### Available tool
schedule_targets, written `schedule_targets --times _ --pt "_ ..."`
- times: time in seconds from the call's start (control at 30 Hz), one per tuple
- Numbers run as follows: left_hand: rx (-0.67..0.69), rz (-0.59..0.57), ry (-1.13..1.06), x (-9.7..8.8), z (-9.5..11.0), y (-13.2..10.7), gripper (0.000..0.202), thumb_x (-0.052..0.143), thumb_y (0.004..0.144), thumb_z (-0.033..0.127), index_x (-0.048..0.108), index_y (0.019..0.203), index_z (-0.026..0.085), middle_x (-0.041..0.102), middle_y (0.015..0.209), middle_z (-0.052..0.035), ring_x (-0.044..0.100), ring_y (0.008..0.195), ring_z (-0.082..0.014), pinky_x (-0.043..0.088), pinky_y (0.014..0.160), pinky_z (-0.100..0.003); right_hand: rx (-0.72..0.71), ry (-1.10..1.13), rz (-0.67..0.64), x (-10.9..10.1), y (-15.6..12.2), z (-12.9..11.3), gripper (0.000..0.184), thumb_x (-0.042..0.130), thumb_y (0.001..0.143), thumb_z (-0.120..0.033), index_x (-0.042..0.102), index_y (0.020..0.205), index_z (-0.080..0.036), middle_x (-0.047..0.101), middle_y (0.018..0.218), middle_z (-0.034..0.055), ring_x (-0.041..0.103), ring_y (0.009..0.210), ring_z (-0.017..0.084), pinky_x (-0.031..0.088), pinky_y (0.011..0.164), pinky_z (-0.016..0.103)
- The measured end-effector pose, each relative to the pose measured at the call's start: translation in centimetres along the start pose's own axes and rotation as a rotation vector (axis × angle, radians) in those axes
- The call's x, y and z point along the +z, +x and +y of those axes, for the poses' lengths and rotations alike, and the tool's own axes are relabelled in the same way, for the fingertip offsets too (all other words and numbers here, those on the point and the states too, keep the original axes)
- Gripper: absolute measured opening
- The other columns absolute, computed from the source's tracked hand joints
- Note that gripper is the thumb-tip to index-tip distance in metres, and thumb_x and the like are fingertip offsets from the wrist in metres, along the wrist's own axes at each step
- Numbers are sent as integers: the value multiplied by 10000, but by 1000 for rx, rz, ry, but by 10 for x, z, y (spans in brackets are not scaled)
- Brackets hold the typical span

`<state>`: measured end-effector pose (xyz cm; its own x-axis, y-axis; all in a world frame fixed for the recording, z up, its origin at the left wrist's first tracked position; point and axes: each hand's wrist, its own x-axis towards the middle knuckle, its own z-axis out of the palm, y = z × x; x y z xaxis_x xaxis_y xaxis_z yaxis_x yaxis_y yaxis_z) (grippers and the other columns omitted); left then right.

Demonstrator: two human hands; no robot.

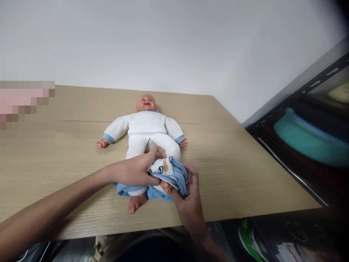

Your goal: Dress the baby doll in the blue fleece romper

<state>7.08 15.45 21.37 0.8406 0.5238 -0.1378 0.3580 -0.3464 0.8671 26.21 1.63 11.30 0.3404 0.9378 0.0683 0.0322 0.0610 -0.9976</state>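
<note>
Below near edge: khaki cloth (pixel 105 245) and a green curved item (pixel 247 236), both cut off by the frame; the dark objects around the latter are hard to make out.
Table, near edge: the table (pixel 231 163) ends just short of the doll's feet; the right forearm crosses this edge.
Bare foot: one foot (pixel 137 203) lies on the tabletop, just inside the edge.
Left hand: the left hand (pixel 136 171) is clamped on the cloth between thumb and fingers; some fingertips hidden.
Right hand: the right hand (pixel 189 198) is closed on the cloth's other side, fingers partly behind it.
Blue-and-white cloth: the cloth (pixel 177 173), with a printed face, is bunched around the second foot (pixel 166 186), whose toes show between the hands. How far it covers the legs cannot be told.
Doll: the doll (pixel 147 122) lies face up mid-table, head towards the far edge, arms spread.
Side room: tabletop extends both ways; a shelf rack (pixel 293 173) flanks the right edge, holding a teal basin (pixel 308 142), cut off.
Far left: pixelated block (pixel 24 105), contents unreadable.
Far edge: meets the pale wall (pixel 163 43).
</note>
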Motion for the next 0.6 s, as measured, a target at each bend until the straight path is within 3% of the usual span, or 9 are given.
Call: schedule_targets --times 0.07,0.17,0.23,0.33,0.43,0.53,0.6 --pt "48 14 58 -3 2 -1 587 783 866 291 497 1375 226 735 1150 -57 729 989 -266 534 820 -359 -43 -7 -9 -6 6 -6 605 824 970 -370 558 1500 -251 761 1456 149 781 1287 300 679 1085 415" --pt "72 7 144 -14 5 -1 473 778 872 244 617 1317 221 739 1025 -20 700 883 -232 481 741 -323 -30 -68 -93 -22 20 -15 426 826 966 -387 702 1340 -226 815 1327 134 791 1243 322 650 1117 465" --pt "82 -35 156 -22 5 0 306 765 931 256 706 1228 214 764 1010 -27 711 892 -227 484 749 -314 25 -119 -199 -33 32 -23 373 848 972 -433 775 1268 -219 840 1286 130 793 1245 349 624 1142 512" --pt "128 -91 132 -30 -1 4 155 745 1033 348 774 1097 209 807 1069 -45 736 960 -234 509 808 -315 99 -153 -430 -45 55 -38 434 859 1006 -485 807 1346 -221 841 1353 133 780 1305 375 593 1178 552" --pt "119 -41 160 -29 -5 5 258 784 1041 450 782 1158 219 798 1138 -43 732 1003 -247 519 850 -325 -14 -236 -627 -54 75 -53 437 838 1032 -473 792 1390 -226 820 1400 131 770 1302 369 601 1153 534" --pt "58 53 298 -25 1 -2 529 838 983 631 727 1299 221 744 1236 -67 706 1084 -292 520 906 -362 -181 -449 -680 -61 88 -68 484 880 984 -464 760 1403 -252 778 1421 110 729 1307 360 599 1123 499" --pt "-5 88 377 -24 10 -12 662 810 963 746 679 1349 225 717 1260 -84 683 1122 -313 516 935 -389 -247 -529 -699 -64 94 -77 415 845 1010 -480 749 1346 -257 768 1326 89 719 1240 334 589 1084 467"
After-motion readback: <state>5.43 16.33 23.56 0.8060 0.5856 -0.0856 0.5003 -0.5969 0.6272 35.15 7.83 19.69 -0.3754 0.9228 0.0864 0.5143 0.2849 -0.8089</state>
